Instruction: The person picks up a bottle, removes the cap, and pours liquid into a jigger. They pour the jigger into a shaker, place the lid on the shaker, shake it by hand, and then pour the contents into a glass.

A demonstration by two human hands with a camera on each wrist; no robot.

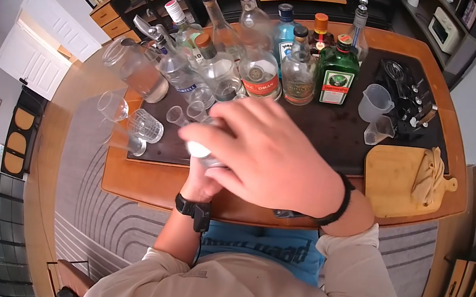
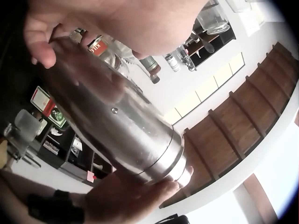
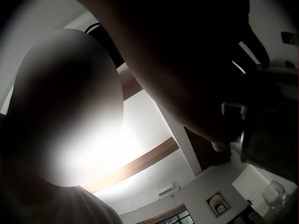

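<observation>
A steel cocktail shaker (image 2: 126,116) is held between both hands in front of the torso, tilted in the left wrist view. My left hand (image 2: 117,21) grips its wide body, fingertips curling over the far end. At the capped end, my right hand (image 2: 126,198) holds the shaker, its thumb lying along the lid and cap. From the head view, the right hand (image 1: 269,150) covers most of the shaker, and the left hand (image 1: 202,183) shows beneath it. The right wrist view is dark, with the right hand (image 3: 187,60) shadowed beside the shaker.
Several liquor bottles, among them a green one (image 1: 337,74), stand along the table's back. Left are a glass pitcher (image 1: 143,73), a patterned glass (image 1: 146,125) and small glasses (image 1: 177,115). Right are a plastic measuring jug (image 1: 375,103), bar tools (image 1: 415,103) and a cutting board (image 1: 390,180) with cloth.
</observation>
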